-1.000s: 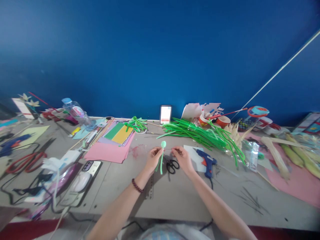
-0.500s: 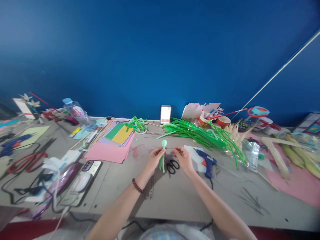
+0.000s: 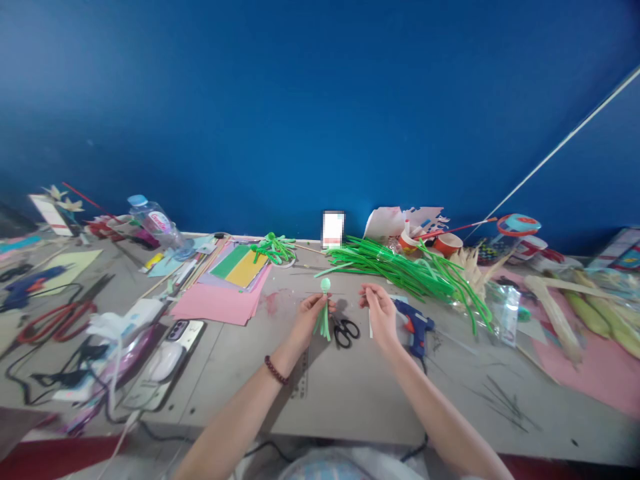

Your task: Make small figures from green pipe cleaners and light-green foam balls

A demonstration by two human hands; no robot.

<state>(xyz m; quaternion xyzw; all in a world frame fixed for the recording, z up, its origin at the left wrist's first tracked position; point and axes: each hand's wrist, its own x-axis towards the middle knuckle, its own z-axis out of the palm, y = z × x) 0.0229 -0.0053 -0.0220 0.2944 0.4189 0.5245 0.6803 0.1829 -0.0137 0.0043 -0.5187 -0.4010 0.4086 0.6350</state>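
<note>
A pale green piece (image 3: 325, 287) stands upright, round head on top, pinched between thumb and fingers of your left hand (image 3: 310, 312), just beyond and left of the black scissors (image 3: 346, 332). Your right hand (image 3: 379, 310) is apart from it, right of the scissors, fingers curled; whether they grip anything thin cannot be told. The head looks formed; the strands (image 3: 327, 327) dangle separate below your pinch, seemingly unfinished. The scissors lie idle on the counter (image 3: 350, 400), as does the glue gun (image 3: 419, 330) to their right. Beyond the scissors, a heap of green stems (image 3: 400, 270) spreads rightward; a smaller green cluster (image 3: 277, 251), perhaps work already done, sits leftward.
</note>
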